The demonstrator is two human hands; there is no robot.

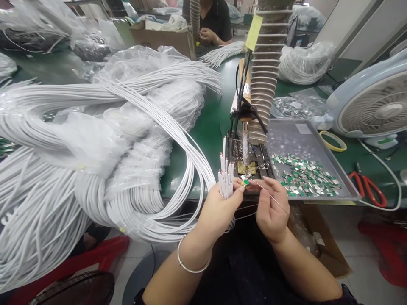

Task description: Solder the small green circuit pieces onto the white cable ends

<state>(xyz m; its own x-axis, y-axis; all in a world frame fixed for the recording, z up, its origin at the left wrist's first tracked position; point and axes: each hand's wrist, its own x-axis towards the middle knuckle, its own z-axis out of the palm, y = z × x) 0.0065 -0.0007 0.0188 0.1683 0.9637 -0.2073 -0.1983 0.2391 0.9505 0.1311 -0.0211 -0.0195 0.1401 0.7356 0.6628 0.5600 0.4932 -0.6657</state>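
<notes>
My left hand point(216, 212) is closed around a bundle of white cables point(226, 180), whose cut ends with reddish wire tips stand up above the fist. Between its thumb and fingertips is a small green and silver circuit board point(246, 182), just below the soldering iron point(245, 146). The iron is fixed upright in a stand, tip down; whether it touches the board I cannot tell. My right hand point(272, 212) pinches a thin solder wire point(276, 200), one end of which reaches toward the board. Under the iron lies a yellowish pad point(249, 167).
A grey metal tray point(310, 129) on the right holds many small green boards point(307, 176). Beyond it are red-handled pliers point(369, 186), a yellow tape roll point(332, 141) and a fan point(378, 97). Bagged white cable coils point(104, 135) fill the left. A ribbed hose point(263, 72) hangs behind the iron. A co-worker point(211, 25) sits opposite.
</notes>
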